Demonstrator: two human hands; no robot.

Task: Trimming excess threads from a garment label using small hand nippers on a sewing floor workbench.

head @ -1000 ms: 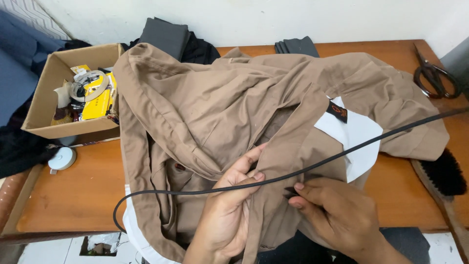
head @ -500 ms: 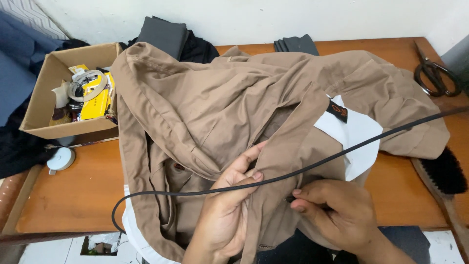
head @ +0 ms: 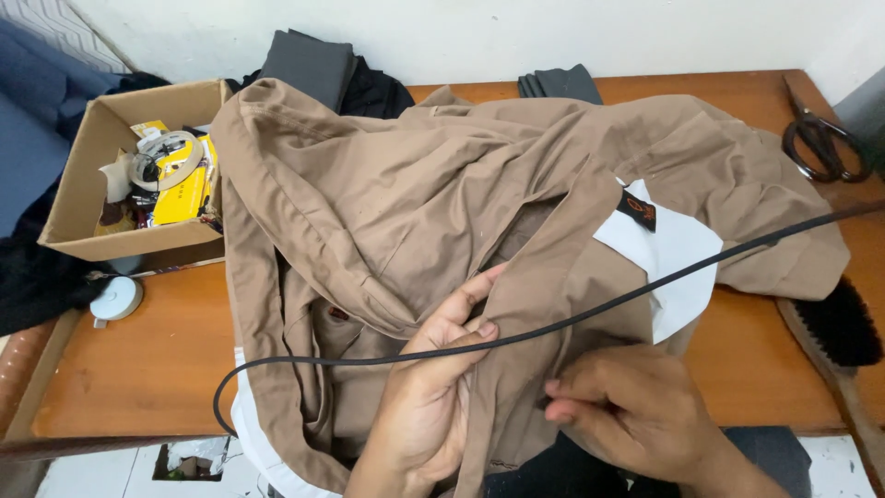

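An open brown cardboard box (head: 88, 198) of tape rolls is sitting at the left of the wooden counter (head: 138, 369) under a white wall (head: 479, 32). My left hand (head: 429, 397) is pinching the crumpled tan cotton garment (head: 415, 194) lying mid-counter, a thin black cord (head: 553, 325) crossing it. My right hand (head: 636, 415) is pressing fingertips into the cloth. Black scissors (head: 823, 145) are lying far right.

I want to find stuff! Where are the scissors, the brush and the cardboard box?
scissors (head: 823, 146), head view, on the black handles.
brush (head: 843, 325), head view, on the black bristles.
box (head: 129, 238), head view, on the front wall.
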